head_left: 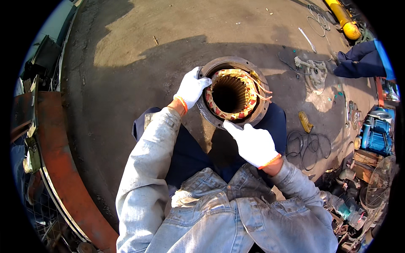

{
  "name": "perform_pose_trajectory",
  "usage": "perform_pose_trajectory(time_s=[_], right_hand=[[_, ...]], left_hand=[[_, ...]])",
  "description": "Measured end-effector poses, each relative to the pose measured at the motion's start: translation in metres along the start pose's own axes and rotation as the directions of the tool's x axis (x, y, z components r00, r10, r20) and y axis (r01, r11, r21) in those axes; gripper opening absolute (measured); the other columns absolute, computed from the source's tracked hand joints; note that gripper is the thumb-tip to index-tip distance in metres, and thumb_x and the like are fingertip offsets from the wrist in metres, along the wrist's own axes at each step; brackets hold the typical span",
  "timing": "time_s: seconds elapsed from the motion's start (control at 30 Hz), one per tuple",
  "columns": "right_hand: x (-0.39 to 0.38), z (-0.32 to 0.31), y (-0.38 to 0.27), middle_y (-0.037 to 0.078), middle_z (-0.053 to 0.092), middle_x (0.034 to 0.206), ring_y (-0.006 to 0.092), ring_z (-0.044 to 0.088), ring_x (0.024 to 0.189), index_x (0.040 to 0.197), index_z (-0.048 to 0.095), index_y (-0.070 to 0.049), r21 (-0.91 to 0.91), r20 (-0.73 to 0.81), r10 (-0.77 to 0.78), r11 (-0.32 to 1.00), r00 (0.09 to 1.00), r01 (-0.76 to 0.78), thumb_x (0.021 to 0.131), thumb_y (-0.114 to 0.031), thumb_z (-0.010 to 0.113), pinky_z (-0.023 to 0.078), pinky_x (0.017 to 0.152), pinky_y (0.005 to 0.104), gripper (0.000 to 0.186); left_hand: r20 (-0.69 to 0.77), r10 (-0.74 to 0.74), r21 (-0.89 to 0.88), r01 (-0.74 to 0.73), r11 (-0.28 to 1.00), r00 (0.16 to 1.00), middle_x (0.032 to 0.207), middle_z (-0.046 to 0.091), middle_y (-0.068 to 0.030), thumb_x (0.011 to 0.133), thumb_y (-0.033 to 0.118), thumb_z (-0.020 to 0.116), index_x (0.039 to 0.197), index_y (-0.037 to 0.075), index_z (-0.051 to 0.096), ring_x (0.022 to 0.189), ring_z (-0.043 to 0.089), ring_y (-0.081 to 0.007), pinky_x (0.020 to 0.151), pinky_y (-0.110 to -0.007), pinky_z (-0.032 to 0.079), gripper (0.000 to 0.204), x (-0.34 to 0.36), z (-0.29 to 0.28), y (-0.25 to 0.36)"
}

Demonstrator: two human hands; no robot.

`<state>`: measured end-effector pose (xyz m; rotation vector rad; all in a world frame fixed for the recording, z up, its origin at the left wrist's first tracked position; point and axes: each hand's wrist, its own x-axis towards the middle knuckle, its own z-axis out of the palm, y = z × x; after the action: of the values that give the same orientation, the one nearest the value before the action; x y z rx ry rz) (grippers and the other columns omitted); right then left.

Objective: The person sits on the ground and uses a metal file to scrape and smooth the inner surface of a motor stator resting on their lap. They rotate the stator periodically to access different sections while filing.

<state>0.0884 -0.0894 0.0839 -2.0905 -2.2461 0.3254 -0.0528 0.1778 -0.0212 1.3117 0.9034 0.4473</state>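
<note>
Dusty brown ground [126, 36] fills most of this outdoor work area, part in sun and part in shadow, curved by the wide lens. Next in size is the wearer's faded denim jacket [202, 219], at the bottom, with dark trousers [185, 158] and spread knees beyond it. On the left runs a rust-red metal beam [63, 168]; on the right, a wire fan guard [377, 183] lies among scrap, and another person's dark trouser leg [358, 61] enters from the edge.

Just above centre, near the wearer's right knee, is a round metal motor housing [258, 71], its mouth facing up toward the camera. Its underside is hidden, so I cannot tell what supports it. Inside sits a ring of winding [250, 101], wrapped in red and cream. Both hands wear white gloves with orange cuffs. The left hand [191, 88] pinches the rim, thumb on top; the right hand [255, 145] reaches the near edge with one extended digit, its other fingers too hidden to judge. Smallest are pale copper-coloured leads [265, 98], poking out over the right side.

For steady handling, firm pressure on the bare metal rim seems best, with gloves clear of winding and leads.
</note>
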Motion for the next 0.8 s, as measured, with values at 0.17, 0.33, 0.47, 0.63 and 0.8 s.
perform_pose_trajectory(time_s=[0.17,0.33,0.47,0.63,0.8], right_hand=[[-0.018,-0.005,-0.007,0.010,0.063,0.084,0.0255,0.065,0.059,0.167,0.064,-0.026,-0.048,0.149,0.036,0.998,0.988,-0.030,0.105,-0.017,0.065,0.053,0.053,0.0408,0.063],[0.016,0.015,-0.015,0.010,0.063,0.084,0.0275,0.065,0.060,0.163,0.068,-0.026,-0.010,-0.068,-0.001,1.000,0.998,0.001,0.108,-0.021,0.067,0.053,0.054,0.0401,0.055],[0.000,0.000,-0.021,0.011,0.066,0.084,0.0277,0.065,0.059,0.164,0.067,-0.025,-0.054,0.066,0.023,0.998,0.998,-0.020,0.107,-0.020,0.066,0.054,0.055,0.0416,0.058],[0.004,0.007,-0.015,0.011,0.067,0.081,0.0284,0.065,0.058,0.163,0.068,-0.026,0.014,0.015,0.030,0.999,0.999,-0.031,0.111,-0.027,0.067,0.054,0.054,0.0433,0.052],[0.013,0.007,-0.025,0.011,0.067,0.081,0.0285,0.069,0.061,0.162,0.069,-0.027,-0.021,-0.003,0.077,0.997,0.997,-0.077,0.109,-0.024,0.067,0.056,0.056,0.0429,0.053]], left_hand=[[0.005,0.040,-0.042,-0.039,0.998,0.999,0.120,0.080,-0.0132,0.100,0.002,0.074,0.137,-0.007,0.070,0.108,0.075,-0.0200,0.099,-0.038,0.062,0.038,-0.007,0.009,-0.006],[-0.021,0.034,0.053,-0.033,0.998,0.999,0.118,0.082,-0.0208,0.098,0.009,0.074,0.135,-0.007,0.073,0.104,0.077,-0.0250,0.099,-0.040,0.061,0.041,0.000,0.005,-0.013],[-0.044,0.118,0.078,-0.114,0.990,0.992,0.119,0.083,-0.0214,0.098,0.009,0.074,0.137,-0.007,0.074,0.106,0.078,-0.0260,0.100,-0.040,0.062,0.042,-0.003,0.006,-0.014],[-0.002,0.057,0.014,-0.057,0.998,0.998,0.120,0.080,-0.0145,0.099,0.002,0.072,0.139,-0.006,0.071,0.105,0.075,-0.0208,0.099,-0.037,0.062,0.041,0.001,0.002,-0.016],[-0.049,0.104,0.000,-0.105,0.995,0.993,0.113,0.080,-0.0141,0.098,0.006,0.074,0.132,-0.007,0.073,0.099,0.073,-0.0183,0.094,-0.036,0.061,0.036,0.000,0.009,-0.010]])
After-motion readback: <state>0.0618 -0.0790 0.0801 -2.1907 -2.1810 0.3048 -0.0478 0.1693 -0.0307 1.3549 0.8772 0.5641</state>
